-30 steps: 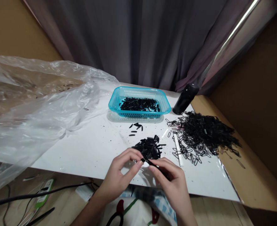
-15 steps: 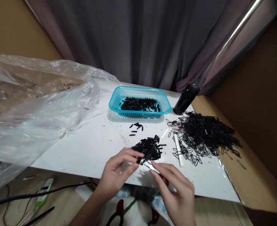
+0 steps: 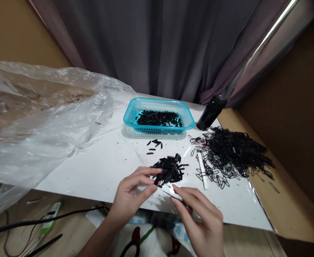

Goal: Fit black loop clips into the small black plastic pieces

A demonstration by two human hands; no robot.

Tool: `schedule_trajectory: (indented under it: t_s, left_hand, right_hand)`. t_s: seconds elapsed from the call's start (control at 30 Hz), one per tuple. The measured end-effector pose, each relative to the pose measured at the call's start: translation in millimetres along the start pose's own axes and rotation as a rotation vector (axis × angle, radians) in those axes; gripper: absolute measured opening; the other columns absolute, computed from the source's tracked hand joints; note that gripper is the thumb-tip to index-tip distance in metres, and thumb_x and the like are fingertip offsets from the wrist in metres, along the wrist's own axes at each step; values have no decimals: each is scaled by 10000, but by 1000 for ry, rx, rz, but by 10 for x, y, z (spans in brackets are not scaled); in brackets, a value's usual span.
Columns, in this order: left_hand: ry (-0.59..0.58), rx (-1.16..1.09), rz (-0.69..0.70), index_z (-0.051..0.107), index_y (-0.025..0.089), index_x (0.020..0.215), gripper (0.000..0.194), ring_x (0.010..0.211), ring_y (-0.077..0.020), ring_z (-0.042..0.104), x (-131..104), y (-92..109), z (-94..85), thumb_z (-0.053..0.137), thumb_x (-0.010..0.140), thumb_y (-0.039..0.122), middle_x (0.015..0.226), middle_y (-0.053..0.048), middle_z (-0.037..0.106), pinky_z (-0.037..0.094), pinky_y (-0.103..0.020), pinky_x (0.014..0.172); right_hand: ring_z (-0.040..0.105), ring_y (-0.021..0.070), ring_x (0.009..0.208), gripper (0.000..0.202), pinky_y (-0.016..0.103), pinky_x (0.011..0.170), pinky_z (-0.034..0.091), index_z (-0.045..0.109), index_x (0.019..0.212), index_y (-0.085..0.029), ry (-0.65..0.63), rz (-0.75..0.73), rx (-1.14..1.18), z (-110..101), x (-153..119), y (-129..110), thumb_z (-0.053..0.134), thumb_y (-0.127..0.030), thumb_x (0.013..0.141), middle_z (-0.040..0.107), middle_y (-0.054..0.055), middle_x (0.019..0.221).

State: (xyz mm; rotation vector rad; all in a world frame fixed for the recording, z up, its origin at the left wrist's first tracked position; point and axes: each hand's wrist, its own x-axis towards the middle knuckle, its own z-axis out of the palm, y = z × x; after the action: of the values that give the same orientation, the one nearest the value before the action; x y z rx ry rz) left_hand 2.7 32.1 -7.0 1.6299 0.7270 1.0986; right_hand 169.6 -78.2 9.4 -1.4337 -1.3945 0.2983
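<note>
My left hand [image 3: 130, 192] pinches a small black strip [image 3: 157, 179] between thumb and fingers, at the near edge of a pile of similar black pieces [image 3: 171, 167]. In my right hand [image 3: 201, 210] are dark tweezers [image 3: 176, 197], held between thumb and forefinger. Their slim tips point left toward the strip and sit a little apart from each other. Whether they touch the strip is too small to tell. Several loose black pieces [image 3: 152, 149] lie on the white tabletop [image 3: 92, 171] behind the pile.
A blue basket [image 3: 159, 127] holding black pieces stands farther back. Right of it are a black cylinder [image 3: 209, 116], a heap of black wire loops [image 3: 234, 150] and a pale strip [image 3: 202, 169]. Clear plastic sheeting [image 3: 66, 132] covers the left side. A power strip [image 3: 51, 217] lies below.
My right hand has shifted slightly right, and the tweezer tips have drawn back a little from the strip in my left hand. My left hand has barely moved.
</note>
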Motion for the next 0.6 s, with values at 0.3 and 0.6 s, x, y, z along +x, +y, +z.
schedule_trajectory:
  t_s: [0.3, 0.6]
  left_hand:
    - [-86, 767, -335, 695, 214, 784, 269, 632, -204, 619, 502, 1, -271, 537, 940, 366, 632, 8, 647, 410, -293, 623]
    - [-167, 674, -232, 482, 222, 1481, 488, 913, -229, 691, 548, -46, -297, 433, 1020, 377, 1047, -53, 746, 487, -328, 810]
  right_hand:
    - [739, 143, 826, 256, 174, 677, 586, 758, 1121, -237, 25, -23, -61, -110, -30, 72, 667, -115, 915, 759, 39, 954]
    - [752, 155, 806, 184, 176, 681, 603, 767, 1063, -240, 21, 20, -55, -147, -59, 114, 667, -172, 925, 761, 41, 917]
